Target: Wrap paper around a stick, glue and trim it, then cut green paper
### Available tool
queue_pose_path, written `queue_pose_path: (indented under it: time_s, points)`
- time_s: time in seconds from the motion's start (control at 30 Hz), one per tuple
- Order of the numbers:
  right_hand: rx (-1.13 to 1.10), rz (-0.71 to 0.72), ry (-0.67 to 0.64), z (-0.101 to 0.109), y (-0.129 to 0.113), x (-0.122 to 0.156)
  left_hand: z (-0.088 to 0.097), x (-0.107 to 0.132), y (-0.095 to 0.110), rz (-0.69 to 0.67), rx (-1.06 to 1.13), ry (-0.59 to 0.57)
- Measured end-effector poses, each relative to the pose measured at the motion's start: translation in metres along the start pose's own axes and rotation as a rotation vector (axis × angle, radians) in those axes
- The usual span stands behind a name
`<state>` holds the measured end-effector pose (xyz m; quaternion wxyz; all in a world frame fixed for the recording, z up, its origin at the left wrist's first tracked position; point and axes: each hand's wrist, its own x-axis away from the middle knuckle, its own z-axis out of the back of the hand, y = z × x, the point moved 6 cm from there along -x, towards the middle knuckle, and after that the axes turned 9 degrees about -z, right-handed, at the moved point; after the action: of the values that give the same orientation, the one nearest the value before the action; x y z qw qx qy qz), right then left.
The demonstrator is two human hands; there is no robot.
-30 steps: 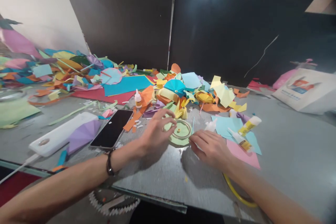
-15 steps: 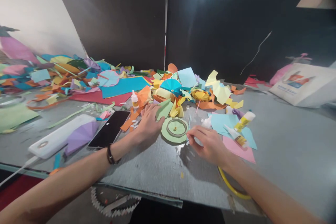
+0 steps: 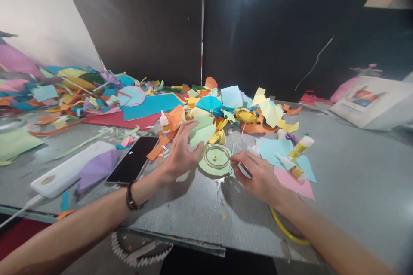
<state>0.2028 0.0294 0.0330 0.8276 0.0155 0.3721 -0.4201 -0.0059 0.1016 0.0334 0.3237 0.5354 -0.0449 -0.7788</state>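
Note:
A round pale green paper disc (image 3: 206, 171) lies on the table with a thin grey ring (image 3: 217, 166) on it; whether the ring is a narrow tape roll I cannot tell. The fingertips of my right hand (image 3: 256, 174) are pinched at the ring's right edge. My left hand (image 3: 180, 152) is open, thumb apart from the fingers, beside the disc. Near its fingers is a folded green paper piece (image 3: 203, 132), just behind the disc. A light blue thin strip (image 3: 232, 149) stands out between the disc and my right hand.
Coloured paper pieces (image 3: 211, 105) are heaped along the back. Glue bottles (image 3: 292, 167) lie on blue and pink sheets at right; a small glue bottle (image 3: 164, 123) stands left of centre. A phone (image 3: 134, 159) and a white power bank (image 3: 69, 165) lie at left.
My left hand has drawn back a little from the folded green paper and its fingers have lifted. The right fingertips have shifted slightly up along the ring's edge.

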Motion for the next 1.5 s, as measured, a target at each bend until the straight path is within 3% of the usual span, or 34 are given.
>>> queue_pose_path:
  time_s: [0.2, 0.4, 0.7, 0.87, 1.13, 1.37, 1.5]
  points:
    - [0.018, -0.015, 0.157, 0.014, 0.001, -0.002, -0.012, 0.011, 0.022, 0.12, 0.535, -0.21]
    - [-0.053, 0.025, 0.113, 0.014, -0.001, -0.001, -0.028, 0.023, 0.032, 0.14, 0.854, -0.361]
    - [-0.231, -0.183, 0.046, 0.007, 0.001, 0.005, -0.025, 0.013, 0.031, 0.136, 0.662, -0.341]
    - [-0.251, -0.191, 0.048, 0.005, 0.001, 0.009, -0.029, 0.016, 0.028, 0.221, 0.733, -0.315]
    - [-0.348, -0.43, 0.157, 0.016, 0.008, 0.01, -0.027, 0.018, 0.023, 0.241, 0.796, -0.252]
    - [-0.526, -0.437, 0.036, 0.011, 0.006, 0.006, -0.019, 0.018, 0.044, 0.112, 0.828, -0.469]
    - [-0.565, -0.402, 0.028, 0.011, 0.003, 0.008, -0.015, 0.018, 0.048, 0.086, 0.834, -0.532]
